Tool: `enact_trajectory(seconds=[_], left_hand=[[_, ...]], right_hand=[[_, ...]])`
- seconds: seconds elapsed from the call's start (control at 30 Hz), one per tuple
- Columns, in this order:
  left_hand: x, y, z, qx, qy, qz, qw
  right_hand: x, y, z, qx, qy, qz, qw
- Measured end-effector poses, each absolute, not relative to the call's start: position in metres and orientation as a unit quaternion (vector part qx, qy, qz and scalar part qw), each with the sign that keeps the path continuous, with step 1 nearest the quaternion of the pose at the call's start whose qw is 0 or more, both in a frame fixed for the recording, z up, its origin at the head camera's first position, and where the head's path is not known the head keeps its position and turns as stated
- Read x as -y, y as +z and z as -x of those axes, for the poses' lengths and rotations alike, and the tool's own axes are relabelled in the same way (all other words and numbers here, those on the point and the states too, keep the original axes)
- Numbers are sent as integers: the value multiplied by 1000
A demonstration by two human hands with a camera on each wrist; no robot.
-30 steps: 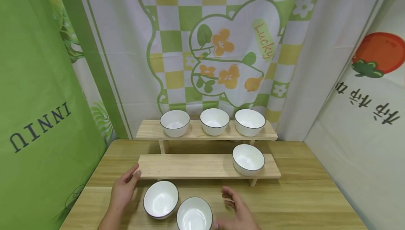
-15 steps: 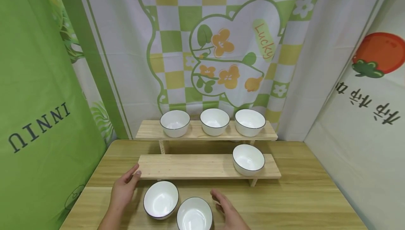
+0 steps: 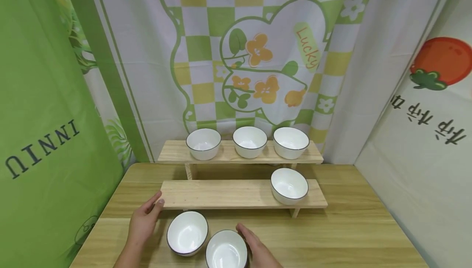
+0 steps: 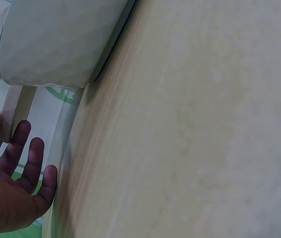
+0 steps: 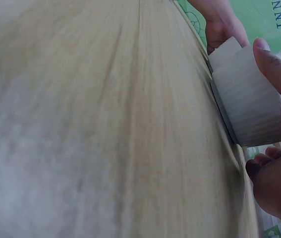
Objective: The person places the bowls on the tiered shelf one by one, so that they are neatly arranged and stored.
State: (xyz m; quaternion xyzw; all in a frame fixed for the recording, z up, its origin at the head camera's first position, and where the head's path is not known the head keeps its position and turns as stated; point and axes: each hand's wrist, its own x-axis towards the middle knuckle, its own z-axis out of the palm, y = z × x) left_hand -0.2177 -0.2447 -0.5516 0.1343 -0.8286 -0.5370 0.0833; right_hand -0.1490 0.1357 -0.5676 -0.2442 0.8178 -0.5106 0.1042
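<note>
My left hand [image 3: 143, 221] holds the left end of the lower wooden shelf [image 3: 217, 194], thumb and index finger at its corner. In the left wrist view the other fingers are spread loosely below the shelf end. Two white bowls with dark rims stand in front of the shelf, a left bowl [image 3: 187, 233] and a nearer bowl [image 3: 226, 250]. My right hand [image 3: 258, 249] is at the right side of the nearer bowl, its fingers extended along the wall. In the right wrist view the thumb overlaps this bowl [image 5: 249, 99] and the other fingertips lie near its side.
Three matching bowls stand in a row on the upper shelf [image 3: 228, 159], the middle one [image 3: 250, 142] among them. Another bowl [image 3: 289, 186] sits at the right of the lower shelf. Patterned curtains [image 3: 144, 75] surround the wooden table [image 3: 343, 227] behind and at both sides.
My right hand has moved left, from the open table right of the bowls up to the nearer bowl's side. My left hand and all the bowls have kept their places.
</note>
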Motion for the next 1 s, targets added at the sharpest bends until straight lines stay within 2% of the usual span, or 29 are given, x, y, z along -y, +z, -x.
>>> enact_trajectory(seconds=[0.17,0.4,0.6,1.0], left_hand=[[244,-552,219,831,-534,-134,81],[243,-551,219,832,-531,-139,79],[243,-551,219,829,-536,-139,82],[243,-552,220,826,-539,-136,87]], right_hand=[[-133,-570,148,-829,-488,266,65],[-132,-566,146,-846,-465,242,96],[-133,-568,144,-856,-450,244,71],[-139,-565,144,-856,-464,218,61]])
